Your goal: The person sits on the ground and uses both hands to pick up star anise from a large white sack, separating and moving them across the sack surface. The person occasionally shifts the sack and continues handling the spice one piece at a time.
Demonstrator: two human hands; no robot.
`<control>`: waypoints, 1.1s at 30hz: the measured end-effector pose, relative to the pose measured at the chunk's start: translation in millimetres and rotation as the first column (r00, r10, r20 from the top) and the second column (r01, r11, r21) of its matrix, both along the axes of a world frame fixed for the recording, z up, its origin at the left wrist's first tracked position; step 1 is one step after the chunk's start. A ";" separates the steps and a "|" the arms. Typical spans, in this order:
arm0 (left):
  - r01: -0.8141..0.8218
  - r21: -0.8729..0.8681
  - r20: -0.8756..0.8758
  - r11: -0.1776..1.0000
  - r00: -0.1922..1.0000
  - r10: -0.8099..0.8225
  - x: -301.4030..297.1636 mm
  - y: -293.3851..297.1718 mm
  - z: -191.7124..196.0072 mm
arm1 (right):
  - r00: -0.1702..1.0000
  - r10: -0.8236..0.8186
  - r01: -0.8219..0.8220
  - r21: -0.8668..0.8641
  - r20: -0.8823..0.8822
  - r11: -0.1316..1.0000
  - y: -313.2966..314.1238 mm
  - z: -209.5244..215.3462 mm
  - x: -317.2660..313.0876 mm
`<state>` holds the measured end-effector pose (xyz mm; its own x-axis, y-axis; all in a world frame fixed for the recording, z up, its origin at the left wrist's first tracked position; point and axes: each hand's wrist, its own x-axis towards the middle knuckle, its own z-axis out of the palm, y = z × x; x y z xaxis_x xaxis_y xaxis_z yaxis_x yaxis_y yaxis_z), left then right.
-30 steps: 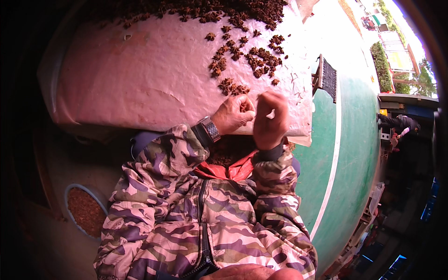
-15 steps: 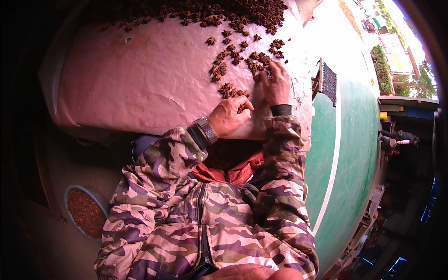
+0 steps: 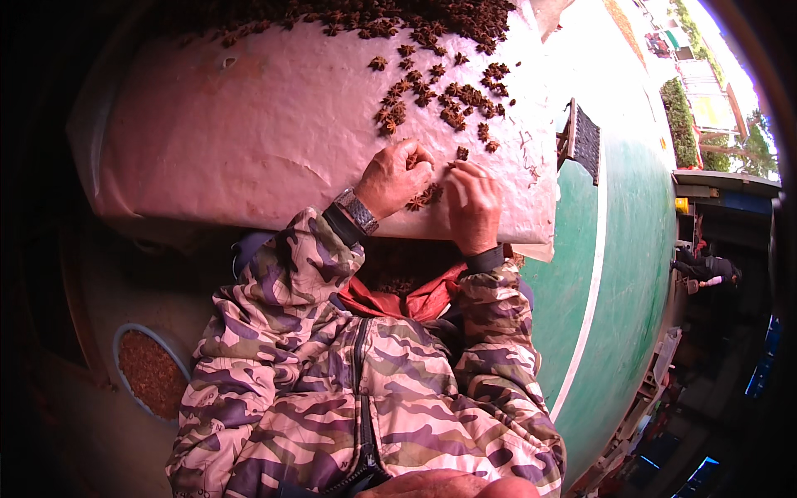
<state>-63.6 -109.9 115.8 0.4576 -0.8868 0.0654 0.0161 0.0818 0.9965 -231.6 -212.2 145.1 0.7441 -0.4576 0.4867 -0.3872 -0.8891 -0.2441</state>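
My left hand [image 3: 393,178], with a watch [image 3: 357,212] at its wrist, curls over the pale sheeted table [image 3: 241,141]. A dark bit of star anise shows between its fingers. Close by on the right, my right hand [image 3: 475,207] has its fingers drawn together, and whatever they grip is hidden. A star anise [image 3: 462,153] lies just beyond those fingertips. Between the hands, near the table's front edge, sits a small cluster of star anise [image 3: 425,197]. Farther off are loose pods [image 3: 392,112] and a large heap of star anise [image 3: 448,15].
A red bag [image 3: 407,297] gapes below the table edge, against my jacket. On the floor at left stands a blue-rimmed tub [image 3: 152,372] of brown bits. Stem scraps [image 3: 531,158] lie on the table's right side. A dark-topped stand [image 3: 584,143] is beyond. Another person [image 3: 706,267] is far right.
My right hand has drawn back toward me from the loose pods. My left hand has lifted slightly away, uncovering the near cluster. A few pods lie apart where the right hand was.
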 end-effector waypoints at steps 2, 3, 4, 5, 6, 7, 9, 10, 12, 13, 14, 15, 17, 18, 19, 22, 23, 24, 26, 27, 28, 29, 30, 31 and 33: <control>-0.027 0.009 -0.032 1.000 0.999 0.027 1.8 -0.9 1.8 | 0.992 -0.068 0.066 0.020 0.107 0.998 -13.7 -0.2 -7.0; -0.046 0.019 -0.043 0.999 0.998 0.047 3.9 1.4 3.3 | 0.987 -0.124 0.116 0.084 0.097 0.990 -20.9 -0.4 -7.5; -0.028 0.027 -0.139 0.999 0.990 0.031 3.9 4.6 14.1 | 0.978 -0.202 0.195 0.116 0.048 0.974 -26.7 5.2 -7.8; -0.030 0.015 -0.109 0.999 0.994 0.031 4.1 3.7 11.8 | 0.961 -0.276 0.274 0.144 -0.004 0.951 -32.6 10.2 -7.9; -0.035 0.003 -0.077 0.999 0.996 0.035 5.9 2.9 9.2 | 0.963 -0.271 0.269 0.110 0.003 0.957 -42.7 10.1 -8.7; -0.040 -0.007 -0.044 0.999 0.998 0.040 6.8 2.8 6.4 | 0.964 -0.265 0.263 0.077 0.009 0.962 -51.7 8.7 -7.8; -0.012 0.003 -0.016 1.000 1.000 0.012 5.4 2.6 4.0 | 0.964 -0.266 0.264 0.175 -0.014 0.948 -54.0 10.5 -2.0; 0.003 0.007 -0.004 1.000 1.000 -0.003 4.5 2.1 4.2 | 0.965 -0.262 0.260 0.227 -0.023 0.939 -48.7 14.7 4.6; 0.016 -0.028 0.109 0.999 0.994 -0.013 -0.2 5.7 11.5 | 0.975 -0.223 0.224 0.178 -0.024 0.958 -43.4 12.5 13.5; 0.025 -0.045 0.167 0.999 0.986 -0.017 -3.1 7.4 16.2 | 0.971 -0.225 0.234 0.138 -0.076 0.962 -40.2 14.0 17.8; 0.035 -0.030 0.182 0.999 0.983 -0.029 -6.8 6.6 14.9 | 0.973 -0.214 0.224 0.125 -0.090 0.967 -44.0 8.5 15.9; 0.048 -0.020 0.189 0.999 0.981 -0.044 -7.7 6.6 14.4 | 0.974 -0.199 0.211 0.113 -0.103 0.971 -48.4 2.0 14.7; 0.076 -0.001 0.201 0.997 0.977 -0.074 -8.7 6.8 14.2 | 0.969 -0.217 0.236 0.175 -0.121 0.956 -59.6 -4.5 7.6; 0.091 0.012 0.161 0.996 0.983 -0.092 -8.7 7.5 15.5 | 0.965 -0.226 0.250 0.205 -0.130 0.946 -62.2 -5.6 5.3; 0.077 0.011 0.179 0.997 0.981 -0.077 -8.5 6.7 13.4 | 0.958 -0.254 0.276 0.187 -0.136 0.943 -63.4 -7.7 3.1; 0.051 0.015 0.192 0.999 0.980 -0.053 -5.6 5.5 12.3 | 0.928 -0.325 0.353 0.149 -0.183 0.924 -60.1 -4.1 1.0; 0.057 0.022 0.170 0.998 0.984 -0.060 -4.1 6.1 13.9 | 0.952 -0.278 0.297 0.154 -0.132 0.943 -57.1 -1.3 1.7; 0.067 0.026 0.146 0.997 0.987 -0.070 -4.1 5.9 15.2 | 0.969 -0.234 0.244 0.154 -0.081 0.958 -53.5 0.9 1.5; 0.058 0.024 0.163 0.998 0.985 -0.062 -4.9 5.2 11.8 | 0.987 -0.153 0.158 0.180 -0.046 0.971 -35.4 14.7 8.2; 0.052 0.023 0.174 0.998 0.983 -0.055 -4.6 5.2 11.8 | 0.987 -0.138 0.152 0.180 -0.088 0.972 -31.2 15.6 12.3; 0.047 0.019 0.174 0.999 0.983 -0.049 -4.2 5.5 11.8 | 0.984 -0.123 0.145 0.181 -0.129 0.973 -28.2 15.7 15.6; 0.041 0.014 0.175 0.999 0.984 -0.043 -3.8 5.9 12.0 | 0.980 -0.107 0.138 0.181 -0.169 0.974 -27.0 15.3 17.6; 0.039 0.007 0.173 0.999 0.984 -0.040 -4.4 5.6 13.4 | 0.983 -0.079 0.102 0.134 -0.163 0.986 -29.8 14.2 17.9; 0.049 0.016 0.161 0.999 0.986 -0.051 -4.7 5.3 15.0 | 0.981 -0.069 0.089 0.105 -0.179 0.991 -33.7 12.6 17.8; 0.067 0.034 0.139 0.997 0.988 -0.071 -4.3 5.6 18.3 | 0.976 -0.047 0.058 0.048 -0.211 0.997 -42.3 8.4 17.0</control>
